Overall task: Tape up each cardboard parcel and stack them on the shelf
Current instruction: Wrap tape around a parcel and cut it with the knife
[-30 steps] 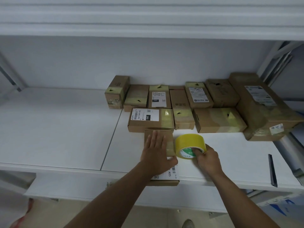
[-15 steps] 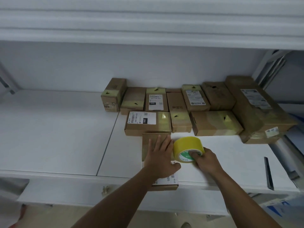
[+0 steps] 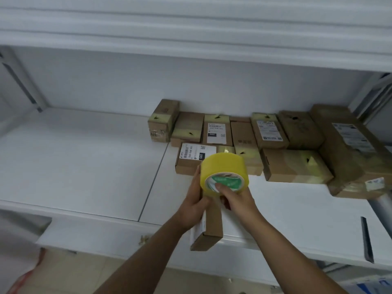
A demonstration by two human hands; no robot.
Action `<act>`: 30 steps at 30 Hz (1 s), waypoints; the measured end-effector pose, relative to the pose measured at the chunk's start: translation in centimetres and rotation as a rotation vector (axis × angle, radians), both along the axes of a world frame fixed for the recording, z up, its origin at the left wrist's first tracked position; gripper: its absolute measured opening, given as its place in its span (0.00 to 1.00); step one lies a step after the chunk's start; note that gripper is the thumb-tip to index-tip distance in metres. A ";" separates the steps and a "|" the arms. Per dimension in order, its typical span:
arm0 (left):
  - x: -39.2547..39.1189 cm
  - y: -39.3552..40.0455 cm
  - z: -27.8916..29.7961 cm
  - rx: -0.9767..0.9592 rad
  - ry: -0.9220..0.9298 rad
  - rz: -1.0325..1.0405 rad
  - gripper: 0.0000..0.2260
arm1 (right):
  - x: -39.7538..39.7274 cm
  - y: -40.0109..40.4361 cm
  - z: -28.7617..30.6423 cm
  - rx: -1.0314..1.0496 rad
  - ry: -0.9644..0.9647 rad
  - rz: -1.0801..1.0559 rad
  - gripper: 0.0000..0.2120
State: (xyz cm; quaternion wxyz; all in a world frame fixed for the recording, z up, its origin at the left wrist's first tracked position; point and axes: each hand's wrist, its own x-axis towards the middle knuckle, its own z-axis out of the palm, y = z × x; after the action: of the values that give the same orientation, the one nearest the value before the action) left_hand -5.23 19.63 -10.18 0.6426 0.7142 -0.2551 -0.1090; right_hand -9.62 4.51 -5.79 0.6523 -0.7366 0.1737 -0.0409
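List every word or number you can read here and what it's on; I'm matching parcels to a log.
"060" on the black patch of the back-row parcel label.
"060" on the black patch of the front parcel label; the line by its barcode looks like "060 0481 A05", uncertain.
Labels on the large right parcel, the tape roll core and the held parcel: too blurred.

Both bare forearms extended forward and upward, converging at centre. Left hand (image 3: 194, 201) turned thumb-side up, fingers straight along one face of a parcel (image 3: 210, 225), thumb on the near face. Right hand (image 3: 236, 199) just beside it, fingers curled into the core of a tape roll (image 3: 223, 172), wrist slightly raised.
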 end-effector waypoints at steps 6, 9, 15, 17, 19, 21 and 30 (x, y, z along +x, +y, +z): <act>0.7 2.1 3.4 0.034 0.231 -0.096 0.13 | 1.1 3.0 -0.5 -0.043 -0.041 0.043 0.18; 1.0 1.8 4.1 0.083 0.215 -0.139 0.13 | 1.2 3.0 -0.6 -0.040 -0.046 0.037 0.19; 2.0 1.9 3.1 0.214 0.144 -0.128 0.17 | 1.0 1.8 0.1 -0.199 -0.034 0.083 0.09; 2.2 2.0 2.2 0.371 0.068 -0.067 0.30 | 0.9 0.5 0.5 -0.168 -0.020 0.045 0.05; 2.0 2.0 2.8 0.540 -0.027 0.011 0.37 | 0.5 -0.8 0.3 -0.134 0.000 0.017 0.05; 1.7 2.0 3.6 0.717 -0.126 0.039 0.43 | 0.1 -1.3 0.0 -0.120 0.023 0.020 0.07; 1.5 0.9 4.7 0.989 -0.364 -0.003 0.39 | -0.6 0.8 0.6 0.109 0.027 -0.002 0.14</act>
State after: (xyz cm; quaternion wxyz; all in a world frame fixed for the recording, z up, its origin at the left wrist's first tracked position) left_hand -3.76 20.53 -5.50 0.1740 0.9392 -0.2816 -0.0913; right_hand -10.22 5.27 -5.18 0.6890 -0.7003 0.1853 -0.0221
